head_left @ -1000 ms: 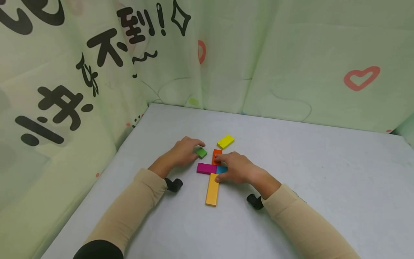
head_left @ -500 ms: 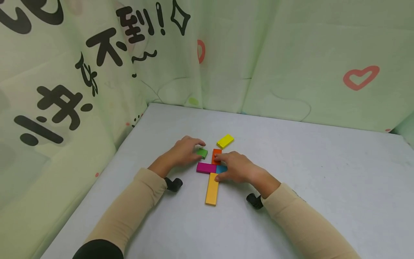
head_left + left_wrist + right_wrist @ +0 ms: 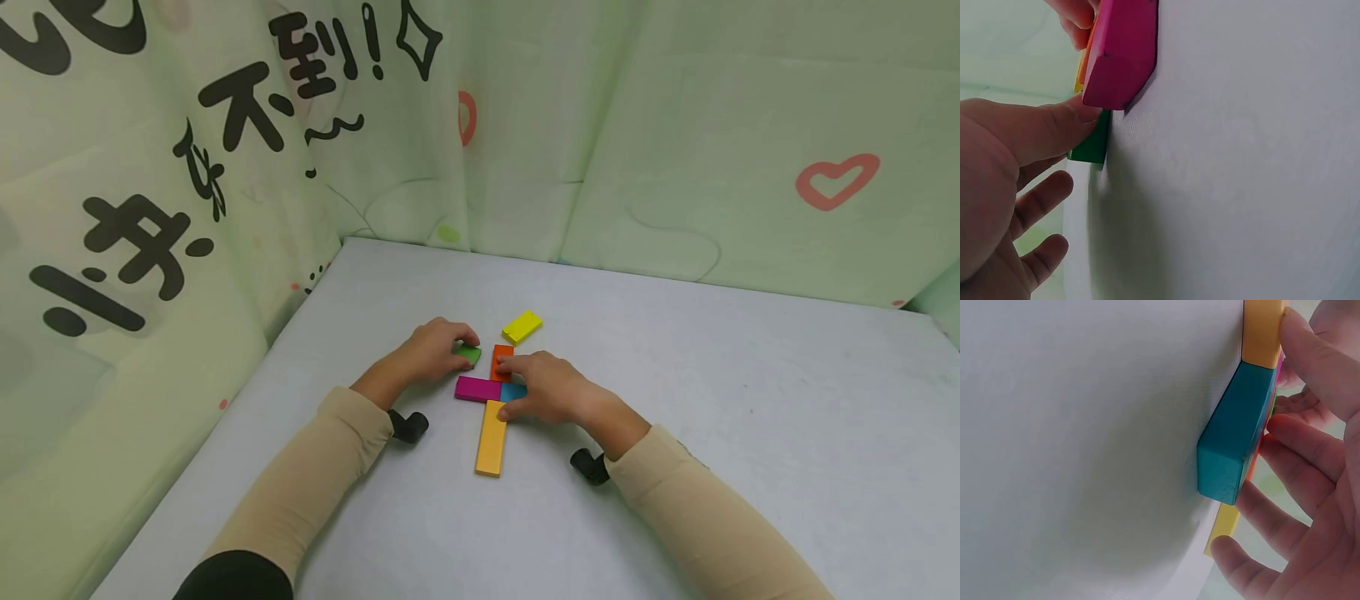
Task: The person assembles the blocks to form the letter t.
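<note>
Several flat coloured blocks lie together on the white table. My left hand (image 3: 435,350) pinches the small green block (image 3: 470,354) between thumb and index finger; in the left wrist view, the thumb covers part of this green block (image 3: 1090,142). My right hand (image 3: 553,387) rests lightly over the group. Its fingertips touch the orange-red block (image 3: 504,351), and its thumb rests on the amber block (image 3: 491,446). Under that hand the blue block (image 3: 512,392) is partly hidden. It sits end to end with the magenta block (image 3: 478,389).
A yellow block (image 3: 522,327) lies slantwise beyond the orange-red one. The white table (image 3: 712,400) extends widely to the right. Pale green curtains (image 3: 675,150) with printed characters and hearts stand along its back and left edges.
My left thumb has slid further over the green block, and the index finger has come down against it. The right hand stays in place, and the other blocks have not visibly moved.
</note>
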`<state>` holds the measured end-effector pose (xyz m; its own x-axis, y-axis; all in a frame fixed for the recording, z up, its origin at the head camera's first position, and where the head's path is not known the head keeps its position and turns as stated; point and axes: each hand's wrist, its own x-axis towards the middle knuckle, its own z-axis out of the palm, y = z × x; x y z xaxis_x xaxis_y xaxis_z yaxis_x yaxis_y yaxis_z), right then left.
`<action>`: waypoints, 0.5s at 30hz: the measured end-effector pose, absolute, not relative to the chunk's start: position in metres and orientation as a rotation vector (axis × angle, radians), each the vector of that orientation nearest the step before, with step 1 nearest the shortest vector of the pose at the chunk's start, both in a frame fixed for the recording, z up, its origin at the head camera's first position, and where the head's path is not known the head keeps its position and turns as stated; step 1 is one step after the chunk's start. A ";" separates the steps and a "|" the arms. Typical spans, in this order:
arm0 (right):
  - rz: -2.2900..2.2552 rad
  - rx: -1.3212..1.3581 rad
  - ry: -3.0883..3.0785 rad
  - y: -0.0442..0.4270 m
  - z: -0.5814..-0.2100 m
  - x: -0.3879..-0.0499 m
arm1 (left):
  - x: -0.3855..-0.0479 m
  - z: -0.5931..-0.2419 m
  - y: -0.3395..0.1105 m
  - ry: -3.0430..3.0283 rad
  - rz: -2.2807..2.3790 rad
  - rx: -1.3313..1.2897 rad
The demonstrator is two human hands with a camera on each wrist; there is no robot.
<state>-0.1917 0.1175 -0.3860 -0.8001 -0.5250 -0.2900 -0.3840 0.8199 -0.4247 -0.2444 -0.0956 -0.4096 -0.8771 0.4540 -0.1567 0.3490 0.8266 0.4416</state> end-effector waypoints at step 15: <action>-0.519 -0.675 2.605 0.119 -0.387 -0.192 | -0.230 -0.388 -0.102 2.796 0.614 0.711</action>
